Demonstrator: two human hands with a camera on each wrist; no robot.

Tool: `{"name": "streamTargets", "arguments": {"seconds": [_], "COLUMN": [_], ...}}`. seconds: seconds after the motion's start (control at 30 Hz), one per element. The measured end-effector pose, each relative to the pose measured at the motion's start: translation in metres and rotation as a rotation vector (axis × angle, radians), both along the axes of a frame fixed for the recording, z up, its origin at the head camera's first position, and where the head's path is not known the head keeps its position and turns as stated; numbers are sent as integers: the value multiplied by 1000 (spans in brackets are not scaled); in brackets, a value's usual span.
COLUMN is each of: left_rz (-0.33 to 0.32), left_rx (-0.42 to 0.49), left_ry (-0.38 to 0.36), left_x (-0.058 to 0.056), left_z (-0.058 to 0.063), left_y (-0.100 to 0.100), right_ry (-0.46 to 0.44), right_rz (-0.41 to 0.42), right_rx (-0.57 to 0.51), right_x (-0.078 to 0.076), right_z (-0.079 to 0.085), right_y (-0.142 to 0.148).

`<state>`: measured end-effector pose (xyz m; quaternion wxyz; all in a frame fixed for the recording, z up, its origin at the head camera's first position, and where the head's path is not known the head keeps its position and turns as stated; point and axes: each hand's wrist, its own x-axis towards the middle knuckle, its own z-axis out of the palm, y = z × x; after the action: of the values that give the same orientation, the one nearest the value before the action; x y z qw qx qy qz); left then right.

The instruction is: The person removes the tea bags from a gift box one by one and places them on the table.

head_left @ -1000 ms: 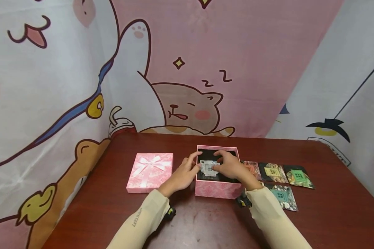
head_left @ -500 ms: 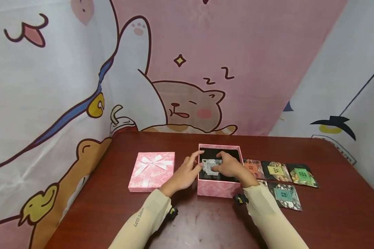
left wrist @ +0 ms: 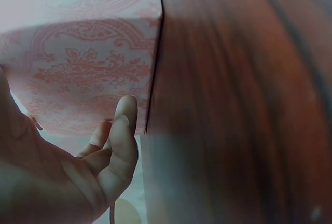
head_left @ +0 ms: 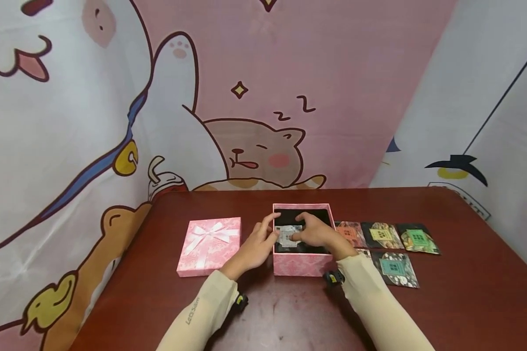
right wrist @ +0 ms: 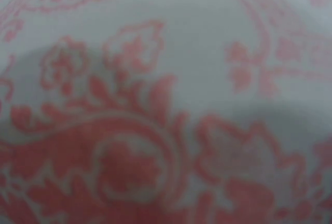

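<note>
A pink patterned gift box [head_left: 303, 264] stands lidless on the table, with black contents inside. My left hand [head_left: 256, 246] holds its left wall, thumb and index finger at the rim; in the left wrist view, other fingers [left wrist: 124, 136] of it lie curled against the outer side. My right hand [head_left: 318, 233] reaches into the box over a black packet with a grey label [head_left: 288, 238]. Its thumb lies on the label and its bent index finger stands farther back. The right wrist view holds only the box's pink print [right wrist: 135, 167], close up and blurred.
Left of the box lies its pink lid [head_left: 210, 246] with a white ribbon bow. To the right lie several packets: one with an orange label [head_left: 350, 233], one yellow [head_left: 381, 235], one green [head_left: 418, 238], one teal [head_left: 393, 267]. A cartoon cloth [head_left: 355, 97] hangs behind the table.
The head view has shifted slightly. Both hands keep their places at the box; the right fingers have moved only a little over the packet.
</note>
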<state>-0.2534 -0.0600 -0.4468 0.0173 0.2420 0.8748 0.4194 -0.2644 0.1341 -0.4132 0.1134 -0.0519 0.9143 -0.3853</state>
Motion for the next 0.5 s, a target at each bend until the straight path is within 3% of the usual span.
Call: {"name": "streamTargets", "arguments": {"seconds": [0.37,0.5], "left_rz": [0,-1], "left_rx": [19,-1], "left_ry": [4,4], "left_x": [-1,-1], "left_z": [-2,0], "left_y": [-1,1], "right_ry": [-7,-23], "right_rz": [-44,9], "right_rx": [-91,-138], "right_x": [-2,-1], "right_z": [1,1], "right_y": [-2,0]}}
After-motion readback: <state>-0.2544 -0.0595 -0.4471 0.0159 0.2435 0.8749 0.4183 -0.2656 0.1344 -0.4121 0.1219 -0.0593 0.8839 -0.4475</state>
